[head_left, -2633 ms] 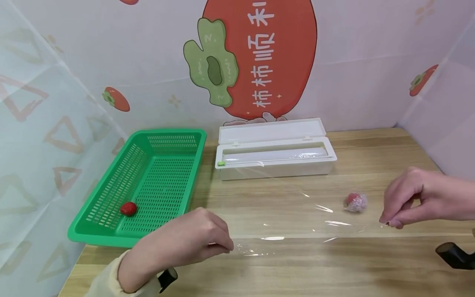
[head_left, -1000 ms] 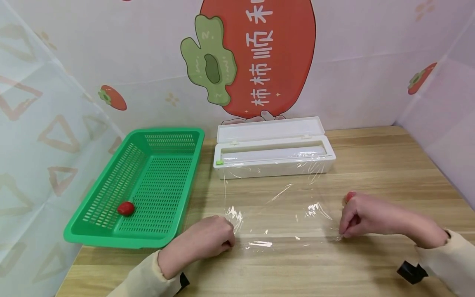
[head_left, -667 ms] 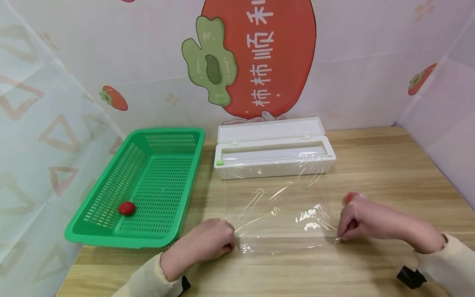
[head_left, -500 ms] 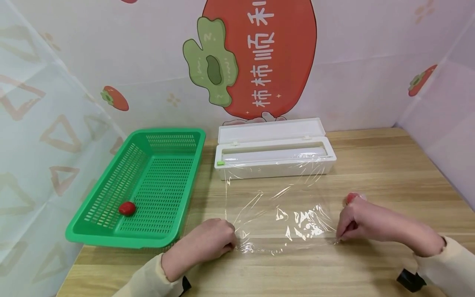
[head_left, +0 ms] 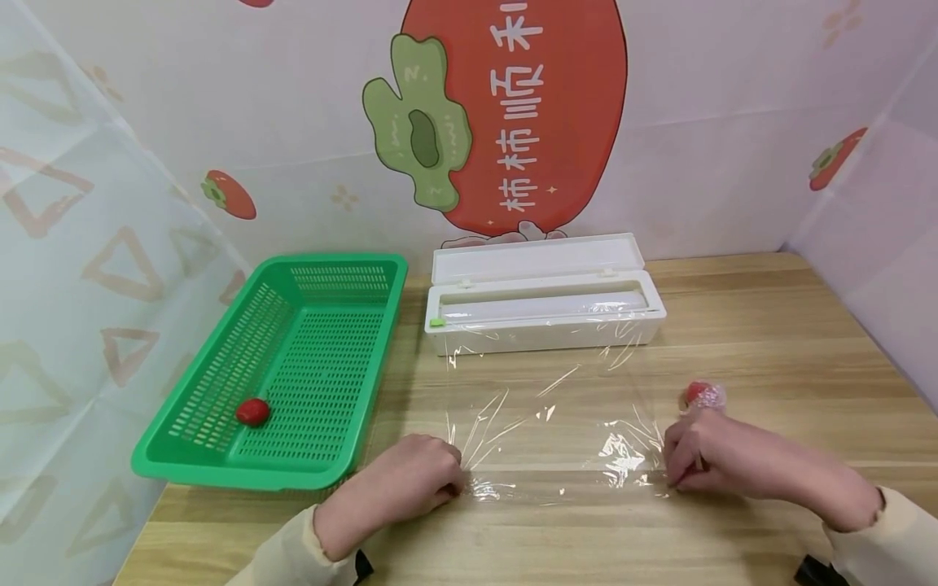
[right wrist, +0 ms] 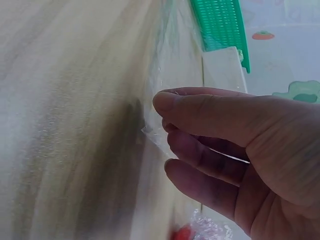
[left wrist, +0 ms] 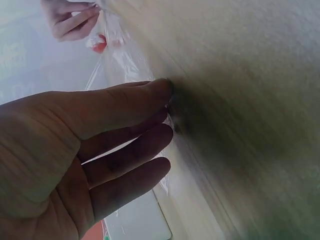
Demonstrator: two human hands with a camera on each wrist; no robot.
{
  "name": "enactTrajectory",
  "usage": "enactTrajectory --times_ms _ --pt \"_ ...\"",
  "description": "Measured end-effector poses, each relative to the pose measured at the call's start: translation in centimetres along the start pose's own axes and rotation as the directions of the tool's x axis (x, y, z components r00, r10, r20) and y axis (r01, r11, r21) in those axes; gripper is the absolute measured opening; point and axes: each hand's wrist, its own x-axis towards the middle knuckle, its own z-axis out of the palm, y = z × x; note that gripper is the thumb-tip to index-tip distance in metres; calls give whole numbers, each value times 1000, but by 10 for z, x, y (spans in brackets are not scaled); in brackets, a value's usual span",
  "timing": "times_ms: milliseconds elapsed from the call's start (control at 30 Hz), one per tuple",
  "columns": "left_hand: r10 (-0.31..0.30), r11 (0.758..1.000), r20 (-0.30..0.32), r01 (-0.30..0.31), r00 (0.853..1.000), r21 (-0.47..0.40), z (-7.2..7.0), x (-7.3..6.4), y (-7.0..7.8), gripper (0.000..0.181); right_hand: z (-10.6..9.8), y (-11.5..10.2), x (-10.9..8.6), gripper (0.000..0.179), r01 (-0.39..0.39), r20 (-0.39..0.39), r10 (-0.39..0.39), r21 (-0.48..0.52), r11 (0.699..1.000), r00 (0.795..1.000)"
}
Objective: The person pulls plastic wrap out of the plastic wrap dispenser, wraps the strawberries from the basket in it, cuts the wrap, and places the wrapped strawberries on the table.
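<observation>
A sheet of clear plastic wrap (head_left: 542, 431) stretches over the wooden table from a white dispenser box (head_left: 545, 330), whose lid stands raised. At its near left corner my left hand (head_left: 410, 480) pinches the film between thumb and forefinger; the left wrist view shows the other fingers loosely bent. My right hand (head_left: 721, 456) pinches the near right corner, its thumb (right wrist: 200, 112) over the film edge. Both hands are low over the table. Just behind my right hand sits a small red fruit (head_left: 703, 395) partly covered in crinkled clear film.
At the left stands a green plastic basket (head_left: 392, 325) with slotted walls, one small red fruit (head_left: 252, 412) lying in it. A printed backdrop (head_left: 733, 163) rises behind the table (head_left: 733, 309), with pale side sheets left and right.
My right hand has come in from the far right with its film corner, then slid slightly nearer. Both hands have lowered, and the film now lies lower, with more creases.
</observation>
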Motion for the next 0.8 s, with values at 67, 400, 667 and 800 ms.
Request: enactTrajectory --times_ms 67,400,667,800 --pt "1 1000 6 -1 1000 -10 0 -1 0 27 2 1 -2 24 -6 11 5 14 1000 1000" --pt "-25 1000 19 25 1000 0 3 -3 -1 18 9 -3 -6 22 -16 -14 16 6 1000 1000" --pt "-70 997 6 70 998 -11 4 -2 2 11 15 -4 -6 32 -87 -44 84 -47 995 995" --pt "-75 997 -4 75 997 -2 4 0 4 11 17 -8 -5 34 -138 -59 133 -89 986 989"
